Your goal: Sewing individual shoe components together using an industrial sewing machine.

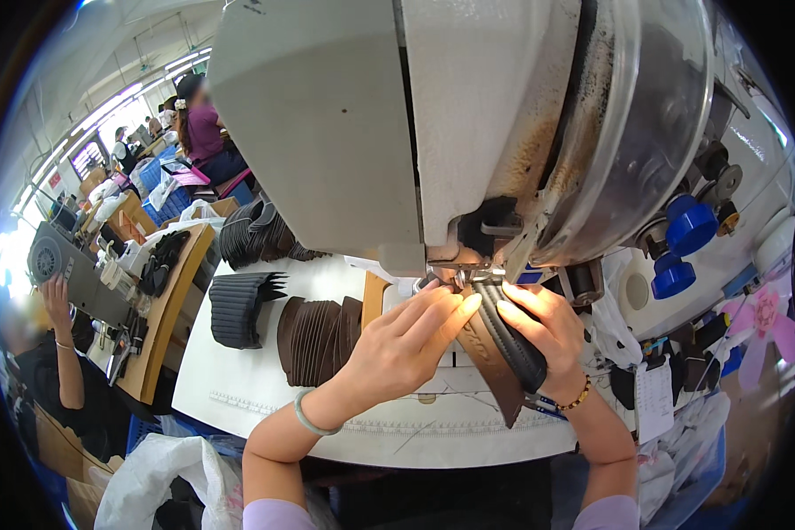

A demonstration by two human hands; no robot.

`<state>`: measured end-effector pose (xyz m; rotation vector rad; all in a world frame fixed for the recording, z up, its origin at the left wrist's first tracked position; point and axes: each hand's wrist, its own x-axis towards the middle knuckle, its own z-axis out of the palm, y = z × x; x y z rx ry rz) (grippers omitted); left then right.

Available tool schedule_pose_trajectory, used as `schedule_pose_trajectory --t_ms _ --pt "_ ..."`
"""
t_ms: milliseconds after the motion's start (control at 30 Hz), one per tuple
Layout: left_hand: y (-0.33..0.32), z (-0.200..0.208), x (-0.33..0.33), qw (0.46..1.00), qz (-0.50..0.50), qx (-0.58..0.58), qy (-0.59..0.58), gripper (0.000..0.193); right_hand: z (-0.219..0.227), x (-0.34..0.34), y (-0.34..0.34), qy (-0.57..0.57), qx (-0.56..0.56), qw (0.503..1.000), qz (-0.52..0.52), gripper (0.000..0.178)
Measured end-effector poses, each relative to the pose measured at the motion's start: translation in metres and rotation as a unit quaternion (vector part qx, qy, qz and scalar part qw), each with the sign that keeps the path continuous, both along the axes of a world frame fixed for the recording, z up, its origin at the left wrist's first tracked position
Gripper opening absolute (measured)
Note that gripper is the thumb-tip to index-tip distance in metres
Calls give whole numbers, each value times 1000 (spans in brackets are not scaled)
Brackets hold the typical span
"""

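Both my hands are at the stitching area of a large grey sewing machine [318,115]. My left hand [411,340], fingers pressed together, pinches the upper end of a brown leather strip [490,371] close to the presser foot [477,272]. Curled around the outer side of a black padded leather strip [517,349] is my right hand [543,331], its thumb and fingertips near the foot. The two strips meet under the foot and hang toward me, the black one on the right. The needle point is too small to make out.
Left of my hands on the white table [397,442] stand a stack of brown leather pieces [318,340] and a bundle of black ribbed pieces [238,309]. Blue thread knobs [689,225] are at right. A white plastic bag [168,481] lies lower left; a co-worker [57,371] sits beyond.
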<state>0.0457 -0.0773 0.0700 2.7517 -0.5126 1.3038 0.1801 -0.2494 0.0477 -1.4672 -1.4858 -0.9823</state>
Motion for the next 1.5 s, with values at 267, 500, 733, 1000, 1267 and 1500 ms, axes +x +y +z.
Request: schedule_pose_trajectory --t_ms 267,500,733,1000,1267,1500 --pt "-1 0 -2 999 -6 20 -28 46 -2 0 -4 -19 -9 1000 -7 37" --pt "-3 -7 -4 996 -8 -52 -71 41 16 -8 -16 -2 -97 995 29 43" --pt "-5 -5 0 993 -33 -73 -92 35 2 -4 -11 -66 -55 995 52 26" --pt "-5 8 -12 998 -25 53 -35 29 1 4 -7 -93 -26 994 59 21" --pt "-6 11 -12 993 -10 112 -32 37 5 1 -8 -88 -27 994 60 19" --pt "4 8 -1 997 -39 49 -51 34 4 0 -1 -76 -23 996 26 20"
